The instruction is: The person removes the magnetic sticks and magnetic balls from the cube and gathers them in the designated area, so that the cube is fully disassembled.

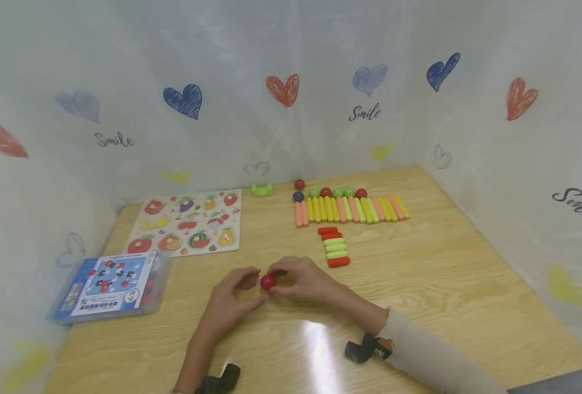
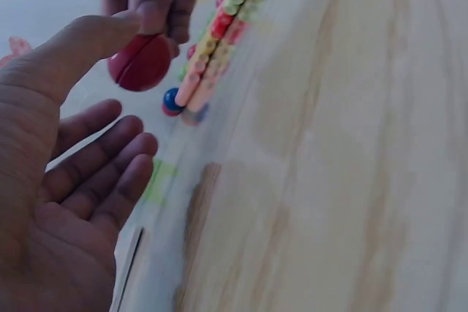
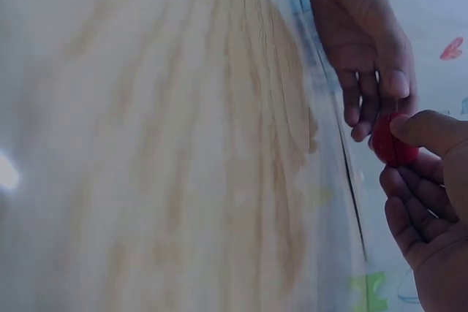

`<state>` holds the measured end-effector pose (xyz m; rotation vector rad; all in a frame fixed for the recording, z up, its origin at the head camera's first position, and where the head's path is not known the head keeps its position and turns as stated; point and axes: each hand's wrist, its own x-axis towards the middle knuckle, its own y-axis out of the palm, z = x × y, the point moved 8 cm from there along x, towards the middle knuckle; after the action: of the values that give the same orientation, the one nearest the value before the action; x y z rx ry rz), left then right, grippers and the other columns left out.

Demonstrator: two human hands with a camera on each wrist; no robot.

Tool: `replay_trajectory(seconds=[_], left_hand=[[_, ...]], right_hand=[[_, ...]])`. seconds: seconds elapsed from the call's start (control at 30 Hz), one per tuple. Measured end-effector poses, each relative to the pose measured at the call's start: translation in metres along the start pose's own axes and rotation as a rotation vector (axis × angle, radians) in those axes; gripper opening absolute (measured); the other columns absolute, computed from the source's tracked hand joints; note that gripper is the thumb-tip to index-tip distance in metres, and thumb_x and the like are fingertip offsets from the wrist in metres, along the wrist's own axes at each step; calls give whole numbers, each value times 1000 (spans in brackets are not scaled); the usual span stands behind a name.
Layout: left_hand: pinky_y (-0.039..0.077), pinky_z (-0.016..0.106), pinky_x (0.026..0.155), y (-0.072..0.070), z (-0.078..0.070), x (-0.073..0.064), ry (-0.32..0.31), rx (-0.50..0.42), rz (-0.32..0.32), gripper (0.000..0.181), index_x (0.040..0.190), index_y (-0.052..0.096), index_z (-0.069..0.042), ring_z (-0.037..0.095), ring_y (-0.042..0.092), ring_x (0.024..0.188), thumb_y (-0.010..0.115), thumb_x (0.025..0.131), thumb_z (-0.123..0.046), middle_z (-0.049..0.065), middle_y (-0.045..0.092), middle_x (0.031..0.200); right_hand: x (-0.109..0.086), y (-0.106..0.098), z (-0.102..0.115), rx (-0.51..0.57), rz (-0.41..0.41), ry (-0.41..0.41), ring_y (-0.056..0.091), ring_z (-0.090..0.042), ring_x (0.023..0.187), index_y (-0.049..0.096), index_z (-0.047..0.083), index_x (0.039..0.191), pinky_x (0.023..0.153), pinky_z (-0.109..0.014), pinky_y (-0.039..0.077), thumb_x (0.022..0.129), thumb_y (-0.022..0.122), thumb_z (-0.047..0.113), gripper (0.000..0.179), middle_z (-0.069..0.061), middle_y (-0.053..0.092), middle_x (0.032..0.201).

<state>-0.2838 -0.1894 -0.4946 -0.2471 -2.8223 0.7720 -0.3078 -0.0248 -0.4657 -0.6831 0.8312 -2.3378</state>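
Note:
A glossy red ball (image 1: 268, 282) with a thin seam line is between my two hands, above the near middle of the wooden table. My right hand (image 1: 304, 280) pinches it between thumb and fingers. On its other side, my left hand (image 1: 228, 300) has the thumb tip at the ball and the other fingers loosely spread. In the left wrist view the thumb of the left hand (image 2: 80, 180) overlaps the upper edge of the ball (image 2: 140, 63); whether it presses there I cannot tell. The right wrist view shows the right thumb (image 3: 431, 131) lying across the ball.
Beyond the hands lie a stack of red and lime sticks (image 1: 336, 247) and a long row of coloured sticks (image 1: 350, 210). Several balls (image 1: 326, 192) line its back. A fruit-sticker board (image 1: 212, 243), a green bracket-like piece (image 1: 261, 190) and a plastic kit box (image 1: 113, 284) are leftward.

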Motion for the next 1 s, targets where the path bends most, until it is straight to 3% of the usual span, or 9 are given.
replay_trajectory(seconds=[0.17,0.4,0.67,0.8,1.0], left_hand=[[52,41,94,9,-13,10,29,26,-18,56,127,63,-26,9,61,106,88,77,-37,-11,63,119],[52,43,94,14,-34,30,64,50,-15,56,128,64,-17,14,60,107,85,80,-37,-7,63,120],[51,45,96,24,-51,57,108,51,5,57,128,64,-16,16,60,109,86,80,-36,-6,62,121],[50,47,97,33,-58,69,114,24,17,54,128,64,-19,16,60,109,86,80,-34,-5,63,121],[50,49,98,43,-71,88,135,20,34,52,127,64,-20,16,59,109,85,81,-33,-7,62,119]], right_hand=[[1,-18,-2,-12,-19,-24,63,-5,100,70,14,112,89,-23,53,86,81,14,29,8,69,108],[1,-45,-8,-26,-67,-90,65,-8,96,70,8,110,86,-27,55,85,81,10,28,1,71,105],[-6,-74,-26,-49,-110,-2,64,-13,96,70,11,113,86,-42,56,84,82,13,32,4,69,103],[-8,-87,-31,-81,-122,-19,64,-12,96,70,10,114,85,-41,56,85,82,14,32,4,70,104],[-14,-107,-45,-75,-135,48,65,-14,101,68,8,123,88,-41,57,87,80,14,39,2,70,107]])
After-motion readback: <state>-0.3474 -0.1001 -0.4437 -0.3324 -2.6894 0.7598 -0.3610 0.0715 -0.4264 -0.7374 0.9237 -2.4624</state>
